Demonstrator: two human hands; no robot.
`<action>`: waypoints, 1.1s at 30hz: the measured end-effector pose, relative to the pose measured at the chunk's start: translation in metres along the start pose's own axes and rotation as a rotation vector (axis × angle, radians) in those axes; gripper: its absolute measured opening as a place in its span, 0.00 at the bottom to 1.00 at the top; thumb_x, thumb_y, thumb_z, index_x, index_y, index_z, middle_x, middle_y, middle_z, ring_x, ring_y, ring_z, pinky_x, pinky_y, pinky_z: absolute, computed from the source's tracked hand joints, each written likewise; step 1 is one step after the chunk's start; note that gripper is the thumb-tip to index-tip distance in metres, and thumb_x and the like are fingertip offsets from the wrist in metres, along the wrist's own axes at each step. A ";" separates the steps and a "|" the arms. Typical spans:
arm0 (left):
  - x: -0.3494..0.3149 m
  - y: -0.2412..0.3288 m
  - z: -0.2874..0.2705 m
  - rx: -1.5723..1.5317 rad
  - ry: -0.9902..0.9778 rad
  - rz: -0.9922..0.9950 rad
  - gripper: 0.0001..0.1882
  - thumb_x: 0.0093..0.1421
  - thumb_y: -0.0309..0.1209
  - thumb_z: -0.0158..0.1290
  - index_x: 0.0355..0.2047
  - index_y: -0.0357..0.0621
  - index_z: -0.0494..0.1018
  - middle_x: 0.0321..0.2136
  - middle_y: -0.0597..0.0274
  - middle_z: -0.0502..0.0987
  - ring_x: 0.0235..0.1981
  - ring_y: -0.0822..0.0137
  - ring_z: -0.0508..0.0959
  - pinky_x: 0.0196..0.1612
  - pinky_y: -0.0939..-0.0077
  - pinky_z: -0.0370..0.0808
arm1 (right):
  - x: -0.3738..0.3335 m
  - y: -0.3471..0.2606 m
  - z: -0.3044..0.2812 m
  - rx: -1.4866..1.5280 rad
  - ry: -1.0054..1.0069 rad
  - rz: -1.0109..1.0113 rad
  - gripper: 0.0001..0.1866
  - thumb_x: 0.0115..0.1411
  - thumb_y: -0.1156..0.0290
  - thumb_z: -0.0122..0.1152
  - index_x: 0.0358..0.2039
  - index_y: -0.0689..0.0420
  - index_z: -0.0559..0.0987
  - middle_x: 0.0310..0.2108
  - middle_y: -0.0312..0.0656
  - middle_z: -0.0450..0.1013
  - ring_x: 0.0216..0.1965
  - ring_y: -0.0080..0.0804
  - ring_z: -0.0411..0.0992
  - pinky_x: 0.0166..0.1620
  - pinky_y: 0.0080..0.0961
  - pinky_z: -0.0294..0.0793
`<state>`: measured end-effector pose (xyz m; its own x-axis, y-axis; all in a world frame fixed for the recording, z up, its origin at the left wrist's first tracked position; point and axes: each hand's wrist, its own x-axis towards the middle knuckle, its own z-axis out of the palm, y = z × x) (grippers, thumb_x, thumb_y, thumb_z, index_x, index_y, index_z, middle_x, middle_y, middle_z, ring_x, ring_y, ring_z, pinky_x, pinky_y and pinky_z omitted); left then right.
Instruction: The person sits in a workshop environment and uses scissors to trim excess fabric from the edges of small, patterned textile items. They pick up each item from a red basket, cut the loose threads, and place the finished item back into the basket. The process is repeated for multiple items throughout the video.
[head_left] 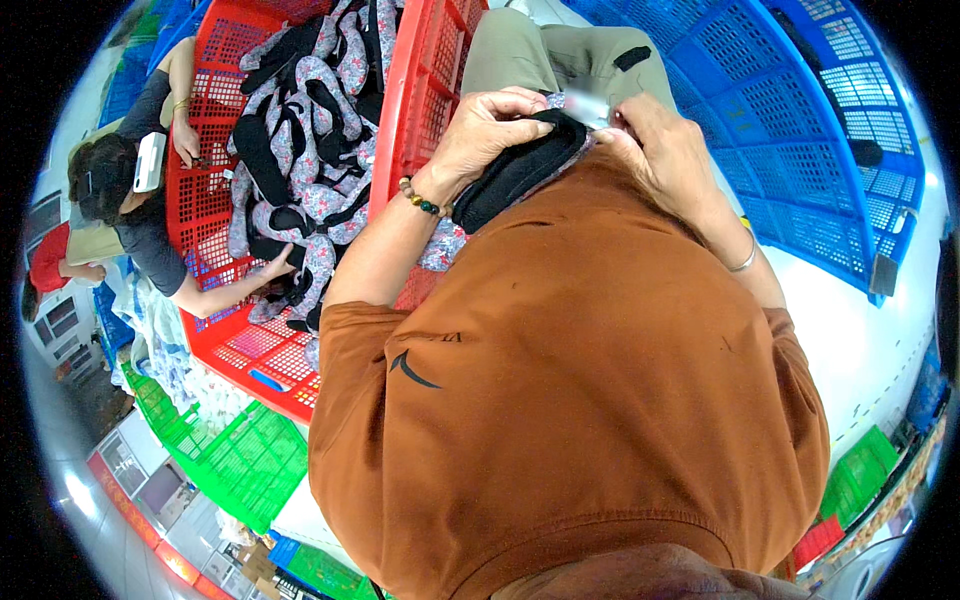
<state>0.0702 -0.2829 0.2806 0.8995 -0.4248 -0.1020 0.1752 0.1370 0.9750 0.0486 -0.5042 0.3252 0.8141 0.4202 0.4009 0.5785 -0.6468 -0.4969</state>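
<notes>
A floral slipper with a black sole-shaped face (515,170) is in front of my orange shirt, above my lap. My left hand (490,130), with a beaded bracelet at its wrist, is closed on the slipper, thumb lying over the black side. At the slipper's far right end my right hand (660,150) has its thumb and fingers pinched together close to the edge. A blurred pale patch covers the spot beside those fingertips, so whatever they hold cannot be made out. Another patterned piece (442,246) shows just under my left wrist.
To my left, a red mesh crate (400,110) holds many floral and black slippers (310,130). Across it a co-worker in dark clothing (150,230) reaches in with one hand. Blue mesh crates (740,110) stand on the right; a green crate (245,465) lies lower left.
</notes>
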 end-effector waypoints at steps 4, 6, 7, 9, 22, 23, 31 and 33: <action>0.002 -0.002 0.001 0.060 0.017 0.003 0.06 0.47 0.19 0.56 0.28 0.34 0.76 0.36 0.62 0.73 0.40 0.73 0.71 0.46 0.81 0.66 | -0.003 -0.014 -0.009 -0.296 -0.075 -0.110 0.21 0.52 0.50 0.53 0.21 0.57 0.71 0.18 0.41 0.68 0.19 0.38 0.70 0.18 0.29 0.68; 0.003 -0.002 0.000 0.077 0.015 0.011 0.07 0.46 0.19 0.56 0.28 0.34 0.76 0.36 0.62 0.73 0.39 0.73 0.71 0.46 0.81 0.66 | -0.003 -0.017 -0.008 -0.374 -0.106 -0.061 0.21 0.53 0.50 0.53 0.20 0.57 0.72 0.19 0.42 0.69 0.19 0.38 0.70 0.19 0.29 0.69; 0.003 -0.003 0.000 0.061 0.017 -0.011 0.07 0.46 0.19 0.56 0.28 0.34 0.76 0.36 0.62 0.73 0.39 0.73 0.71 0.46 0.81 0.66 | -0.003 -0.018 -0.008 -0.413 -0.122 -0.036 0.21 0.53 0.51 0.53 0.20 0.58 0.72 0.19 0.42 0.69 0.19 0.38 0.71 0.19 0.30 0.69; 0.003 -0.006 0.000 0.031 0.024 -0.055 0.07 0.46 0.19 0.56 0.29 0.34 0.76 0.36 0.62 0.73 0.39 0.72 0.71 0.46 0.81 0.65 | -0.002 -0.019 -0.010 -0.444 -0.158 -0.026 0.21 0.54 0.51 0.52 0.20 0.58 0.72 0.19 0.43 0.69 0.19 0.38 0.71 0.19 0.30 0.69; 0.003 -0.009 -0.001 0.024 -0.025 -0.045 0.08 0.47 0.20 0.56 0.30 0.34 0.77 0.38 0.59 0.73 0.40 0.72 0.71 0.47 0.80 0.66 | 0.001 -0.007 0.000 -0.425 -0.189 -0.041 0.21 0.54 0.52 0.52 0.21 0.59 0.73 0.19 0.43 0.70 0.21 0.38 0.72 0.21 0.30 0.70; 0.003 -0.009 -0.001 0.024 -0.025 -0.043 0.08 0.47 0.20 0.56 0.30 0.34 0.77 0.38 0.59 0.73 0.40 0.72 0.72 0.47 0.80 0.66 | 0.001 -0.007 0.000 -0.421 -0.192 -0.042 0.21 0.54 0.52 0.52 0.21 0.59 0.73 0.20 0.43 0.70 0.21 0.39 0.72 0.21 0.30 0.70; 0.003 -0.007 0.001 0.017 -0.024 -0.045 0.07 0.47 0.20 0.56 0.30 0.34 0.77 0.38 0.60 0.73 0.39 0.72 0.72 0.46 0.80 0.67 | 0.002 -0.002 0.000 -0.373 -0.189 -0.077 0.20 0.54 0.52 0.52 0.20 0.58 0.73 0.20 0.44 0.70 0.21 0.38 0.72 0.21 0.31 0.70; 0.003 -0.007 0.002 0.025 -0.041 -0.031 0.08 0.47 0.20 0.56 0.30 0.34 0.76 0.38 0.60 0.73 0.39 0.72 0.72 0.45 0.80 0.67 | 0.002 0.000 0.001 -0.375 -0.182 -0.075 0.21 0.54 0.52 0.52 0.20 0.58 0.73 0.20 0.44 0.70 0.21 0.38 0.72 0.21 0.31 0.70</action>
<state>0.0711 -0.2866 0.2738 0.8764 -0.4652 -0.1243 0.1923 0.1015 0.9761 0.0501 -0.5025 0.3249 0.7854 0.5590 0.2657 0.6056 -0.7827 -0.1434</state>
